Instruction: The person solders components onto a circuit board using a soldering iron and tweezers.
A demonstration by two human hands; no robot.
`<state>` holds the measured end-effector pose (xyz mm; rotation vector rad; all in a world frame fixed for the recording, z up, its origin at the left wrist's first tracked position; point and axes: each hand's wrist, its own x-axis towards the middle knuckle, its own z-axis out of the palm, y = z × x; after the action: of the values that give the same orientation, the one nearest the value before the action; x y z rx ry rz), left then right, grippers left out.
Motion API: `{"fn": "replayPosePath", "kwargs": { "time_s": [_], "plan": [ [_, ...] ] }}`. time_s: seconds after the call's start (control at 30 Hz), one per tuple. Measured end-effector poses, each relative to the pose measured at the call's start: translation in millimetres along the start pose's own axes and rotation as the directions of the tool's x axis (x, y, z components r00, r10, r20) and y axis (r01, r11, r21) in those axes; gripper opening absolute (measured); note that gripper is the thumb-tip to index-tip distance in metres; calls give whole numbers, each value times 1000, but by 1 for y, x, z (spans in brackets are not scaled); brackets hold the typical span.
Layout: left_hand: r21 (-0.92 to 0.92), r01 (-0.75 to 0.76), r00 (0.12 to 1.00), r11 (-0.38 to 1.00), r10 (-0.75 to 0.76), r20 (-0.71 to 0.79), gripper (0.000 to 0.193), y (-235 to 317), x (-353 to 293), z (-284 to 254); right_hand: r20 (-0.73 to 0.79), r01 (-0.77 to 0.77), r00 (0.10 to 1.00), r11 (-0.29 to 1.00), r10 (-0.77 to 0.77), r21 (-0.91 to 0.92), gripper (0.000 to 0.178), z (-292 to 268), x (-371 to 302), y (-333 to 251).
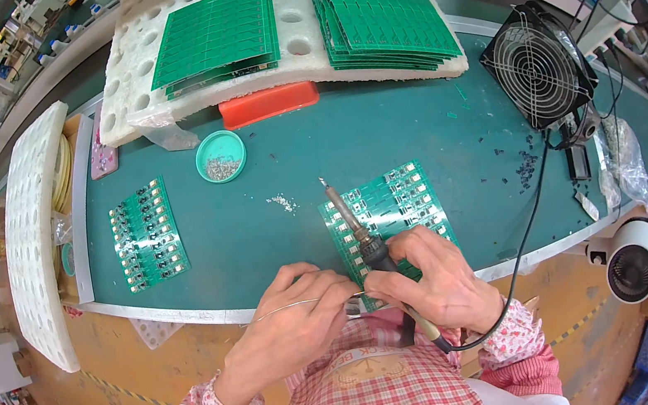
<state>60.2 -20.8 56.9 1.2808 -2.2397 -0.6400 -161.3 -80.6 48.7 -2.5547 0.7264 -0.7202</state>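
My right hand is closed round the handle of a soldering iron, whose metal tip points up and away from me. Its cord loops off to the right. Fingers of my left hand pinch a thin silvery wire, which looks like solder. Both hands' fingertips nearly meet at the table's front edge, over the near end of a green circuit board. Small light and dark parts sit in rows on that board; my right hand hides part of it. A similar populated circuit board lies apart at the left.
Behind, a white foam sheet carries stacks of green boards. In front of it are a red tray and a teal dish of small metal bits. A black fan stands right; dark scraps and white crumbs lie scattered.
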Motion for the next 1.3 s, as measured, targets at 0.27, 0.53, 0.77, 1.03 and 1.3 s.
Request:
{"fn": "replayPosePath", "kwargs": {
  "time_s": [0.27,0.53,0.77,1.03,1.3],
  "plan": [
    [64,105,992,992,-100,-79,29,-6,-5,1,-70,-39,997,999,38,-3,30,-4,0,17],
    [29,306,830,952,-252,-497,18,-29,-5,31,-465,-240,842,962,274,132,39,21,-22,14],
    [-180,436,695,882,-457,-556,11,-45,12,29,-484,-269,820,952,306,145,34,21,-32,9],
    [-108,438,722,892,-421,-549,13,-52,8,33,-476,-284,817,946,324,157,33,20,-34,9],
    [-132,432,715,892,-428,-553,17,-47,8,33,-481,-294,807,940,341,174,22,20,-30,7]
  ]
}}
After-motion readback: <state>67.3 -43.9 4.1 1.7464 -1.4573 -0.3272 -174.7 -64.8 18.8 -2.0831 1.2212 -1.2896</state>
